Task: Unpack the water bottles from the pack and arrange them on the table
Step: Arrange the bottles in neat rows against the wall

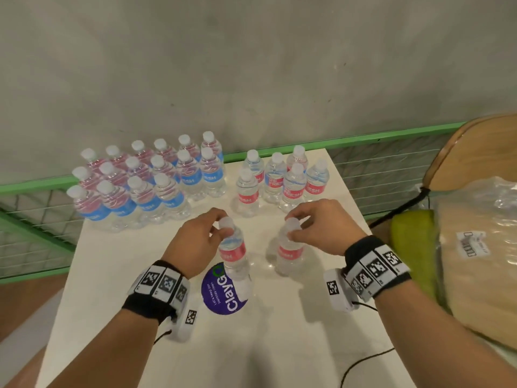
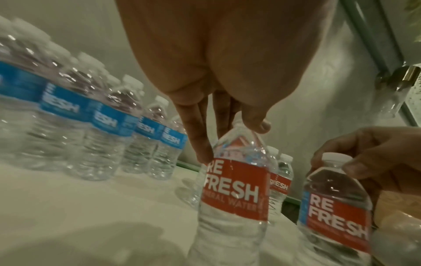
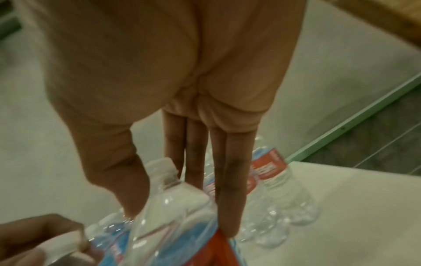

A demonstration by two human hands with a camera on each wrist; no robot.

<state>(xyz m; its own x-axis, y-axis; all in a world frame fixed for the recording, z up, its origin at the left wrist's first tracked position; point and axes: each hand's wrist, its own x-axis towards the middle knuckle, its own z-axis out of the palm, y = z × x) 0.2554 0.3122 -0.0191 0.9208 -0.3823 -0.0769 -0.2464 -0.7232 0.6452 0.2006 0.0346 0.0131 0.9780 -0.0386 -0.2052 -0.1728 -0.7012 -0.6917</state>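
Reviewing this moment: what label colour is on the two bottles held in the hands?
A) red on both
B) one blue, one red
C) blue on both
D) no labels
A: the left hand and right hand each hold a red-labelled bottle by the neck.

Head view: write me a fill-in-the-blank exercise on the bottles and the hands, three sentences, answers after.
1. The left hand and the right hand each hold one bottle with a ____ label.
2. The big group of bottles at the table's far left carries ____ labels.
3. Each hand's fingers grip its bottle near the ____.

Missing words: red; blue; cap
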